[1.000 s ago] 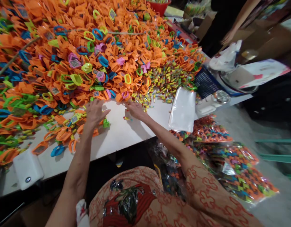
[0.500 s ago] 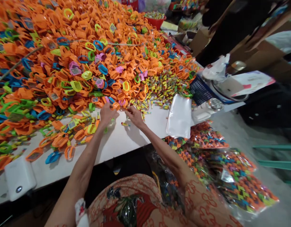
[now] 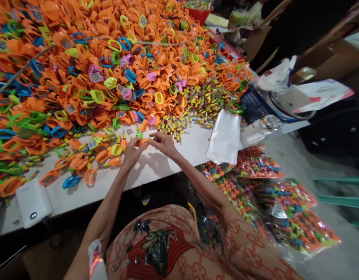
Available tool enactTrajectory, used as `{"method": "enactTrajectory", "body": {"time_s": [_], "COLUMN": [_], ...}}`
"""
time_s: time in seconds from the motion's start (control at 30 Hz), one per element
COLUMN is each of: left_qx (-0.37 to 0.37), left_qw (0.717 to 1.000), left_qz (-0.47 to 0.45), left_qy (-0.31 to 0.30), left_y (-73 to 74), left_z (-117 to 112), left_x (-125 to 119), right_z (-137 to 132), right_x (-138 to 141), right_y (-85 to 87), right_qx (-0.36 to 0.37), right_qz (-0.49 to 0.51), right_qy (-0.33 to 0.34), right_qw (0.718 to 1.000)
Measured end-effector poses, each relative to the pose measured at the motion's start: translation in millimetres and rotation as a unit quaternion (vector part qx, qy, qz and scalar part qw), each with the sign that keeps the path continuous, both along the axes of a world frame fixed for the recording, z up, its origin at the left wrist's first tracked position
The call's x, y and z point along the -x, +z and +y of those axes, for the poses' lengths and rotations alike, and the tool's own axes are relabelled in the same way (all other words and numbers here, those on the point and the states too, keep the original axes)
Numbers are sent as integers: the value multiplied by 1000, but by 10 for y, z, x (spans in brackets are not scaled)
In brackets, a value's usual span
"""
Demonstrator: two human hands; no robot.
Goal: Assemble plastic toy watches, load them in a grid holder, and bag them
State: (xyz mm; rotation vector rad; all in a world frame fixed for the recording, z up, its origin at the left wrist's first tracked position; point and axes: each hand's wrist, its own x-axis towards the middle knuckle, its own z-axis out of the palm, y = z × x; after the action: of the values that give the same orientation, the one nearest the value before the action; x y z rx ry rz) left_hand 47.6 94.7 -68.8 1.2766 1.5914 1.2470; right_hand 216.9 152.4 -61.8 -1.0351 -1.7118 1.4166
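Note:
Near the table's front edge, my left hand (image 3: 134, 151) pinches an orange toy watch (image 3: 143, 141). My right hand (image 3: 164, 144) meets it from the right, thumb and fingertips closed on a small yellow tube (image 3: 150, 139) at the watch's end; the tube is partly covered by the fingers. Behind the hands rises a large heap of toy watches (image 3: 109, 81), mostly orange, some blue, green, yellow and pink. A pile of small yellow tubes (image 3: 207, 97) lies at its right side, with loose ones just beyond my right hand.
Clear plastic bags (image 3: 224, 136) lie on the white table (image 3: 156, 171), right of the hands. A blue basket (image 3: 252, 105) stands beyond them. A white power bank (image 3: 33, 204) rests at the left. Filled bags (image 3: 299, 217) lie on the floor. Another person (image 3: 302, 35) stands at the back right.
My left hand has drawn back from the heap's edge with an orange toy watch. My right hand has moved slightly left, and both hands now meet at the watch.

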Motion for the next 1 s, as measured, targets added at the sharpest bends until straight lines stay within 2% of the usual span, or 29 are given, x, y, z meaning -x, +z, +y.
{"method": "enactTrajectory", "body": {"time_s": [0.17,0.3,0.47,0.77,0.87,1.0], "left_qx": [-14,-21,-52,-113,-123,-120], "left_qw": [999,993,965,896,881,876], "left_qz": [9,113,256,422,446,447], "left_qy": [-39,-41,-31,-79,-96,-133], "left_y": [57,38,-25,-92,-97,-109], "left_z": [-150,-215,-230,-303,-365,-458], "left_x": [6,23,39,50,58,66], "right_z": [-74,-125,-146,-170,-195,-274], "right_x": [-64,-86,-76,-110,-119,-154], "right_y": [110,179,221,324,327,234], "right_qx": [0,13,13,-102,-86,-37], "right_qz": [14,12,-10,-123,-137,-111], "right_qy": [26,41,75,106,119,141], "right_qw": [1000,999,997,981,980,983]}}
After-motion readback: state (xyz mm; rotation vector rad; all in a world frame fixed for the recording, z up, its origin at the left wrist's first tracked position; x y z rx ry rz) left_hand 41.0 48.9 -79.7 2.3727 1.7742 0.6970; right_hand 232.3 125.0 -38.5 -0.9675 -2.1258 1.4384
